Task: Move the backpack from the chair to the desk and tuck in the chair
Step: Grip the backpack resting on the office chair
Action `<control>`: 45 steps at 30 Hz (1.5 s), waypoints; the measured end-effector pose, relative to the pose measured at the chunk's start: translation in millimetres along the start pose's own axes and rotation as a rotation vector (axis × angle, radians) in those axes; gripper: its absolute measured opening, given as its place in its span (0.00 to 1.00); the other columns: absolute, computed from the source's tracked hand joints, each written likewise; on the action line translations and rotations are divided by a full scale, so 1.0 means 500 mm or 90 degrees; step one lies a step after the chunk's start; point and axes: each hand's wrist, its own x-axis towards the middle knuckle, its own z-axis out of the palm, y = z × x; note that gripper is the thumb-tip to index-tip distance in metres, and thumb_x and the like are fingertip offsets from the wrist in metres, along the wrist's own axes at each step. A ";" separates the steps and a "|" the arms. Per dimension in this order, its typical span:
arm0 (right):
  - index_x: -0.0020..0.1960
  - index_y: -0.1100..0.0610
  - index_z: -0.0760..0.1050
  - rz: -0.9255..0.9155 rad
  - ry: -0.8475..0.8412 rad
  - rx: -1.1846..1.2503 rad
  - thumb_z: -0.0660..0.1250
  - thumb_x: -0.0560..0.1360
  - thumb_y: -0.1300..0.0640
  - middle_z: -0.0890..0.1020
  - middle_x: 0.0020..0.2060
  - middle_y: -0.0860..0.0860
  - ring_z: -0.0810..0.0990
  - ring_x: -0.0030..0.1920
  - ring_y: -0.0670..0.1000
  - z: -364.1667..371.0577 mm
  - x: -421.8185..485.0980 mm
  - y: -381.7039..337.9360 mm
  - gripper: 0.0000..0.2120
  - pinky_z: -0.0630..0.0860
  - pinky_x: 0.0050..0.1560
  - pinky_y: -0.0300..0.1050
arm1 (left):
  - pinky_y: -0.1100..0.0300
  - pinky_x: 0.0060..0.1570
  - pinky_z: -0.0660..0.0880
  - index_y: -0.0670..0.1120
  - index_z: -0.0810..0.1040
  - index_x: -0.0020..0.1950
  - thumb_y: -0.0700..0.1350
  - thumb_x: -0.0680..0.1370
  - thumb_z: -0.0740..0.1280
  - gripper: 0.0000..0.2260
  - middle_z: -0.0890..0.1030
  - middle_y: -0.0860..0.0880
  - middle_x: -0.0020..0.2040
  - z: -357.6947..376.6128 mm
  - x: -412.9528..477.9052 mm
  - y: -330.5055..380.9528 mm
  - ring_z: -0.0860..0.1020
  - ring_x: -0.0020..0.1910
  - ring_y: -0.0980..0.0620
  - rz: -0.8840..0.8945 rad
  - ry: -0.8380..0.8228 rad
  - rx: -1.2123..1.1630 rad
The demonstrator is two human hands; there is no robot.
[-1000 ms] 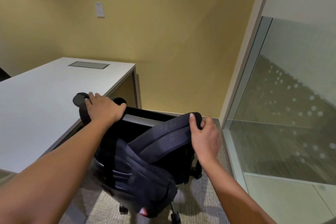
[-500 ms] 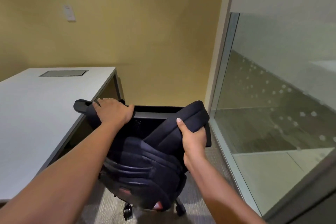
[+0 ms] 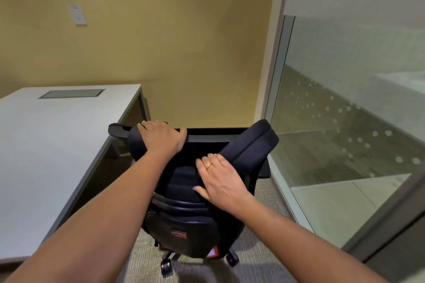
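Note:
A dark navy backpack (image 3: 184,218) hangs against the back of a black wheeled chair (image 3: 213,138), with its two padded straps looped over the top of the backrest. My left hand (image 3: 161,138) is closed over the left strap (image 3: 135,142) at the backrest's top left corner. My right hand (image 3: 220,179) lies flat on the backpack's back panel, fingers spread, just below the right strap (image 3: 250,145). The white desk (image 3: 46,145) stands to the left, its edge close to the chair.
A grey cable hatch (image 3: 71,93) is set into the far part of the desk. A glass partition (image 3: 345,145) runs close along the chair's right side. The yellow wall behind carries a light switch (image 3: 78,15). Carpet shows around a chair caster (image 3: 166,266).
My right hand has let go of the right strap and slid down onto the back panel. The view has shifted right and closer; the left hand keeps its hold.

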 end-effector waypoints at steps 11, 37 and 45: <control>0.34 0.51 0.74 -0.036 -0.004 -0.026 0.59 0.69 0.32 0.79 0.29 0.47 0.75 0.32 0.48 0.016 0.021 0.021 0.23 0.69 0.37 0.42 | 0.45 0.70 0.55 0.29 0.67 0.64 0.60 0.75 0.53 0.35 0.69 0.31 0.65 -0.003 -0.011 0.000 0.64 0.67 0.34 0.012 0.018 -0.025; 0.31 0.53 0.70 -0.050 0.090 0.104 0.63 0.70 0.36 0.76 0.27 0.47 0.73 0.30 0.50 -0.035 -0.011 0.002 0.21 0.69 0.35 0.42 | 0.30 0.66 0.47 0.43 0.70 0.64 0.46 0.78 0.52 0.17 0.70 0.39 0.67 -0.033 -0.024 -0.017 0.57 0.71 0.36 0.080 -0.059 -0.042; 0.30 0.52 0.70 -0.098 0.095 0.086 0.64 0.68 0.35 0.76 0.26 0.45 0.73 0.30 0.48 -0.046 0.005 -0.016 0.21 0.65 0.35 0.42 | 0.34 0.61 0.62 0.47 0.67 0.67 0.45 0.78 0.55 0.17 0.69 0.42 0.67 -0.034 -0.030 -0.069 0.61 0.67 0.38 0.054 -0.034 -0.050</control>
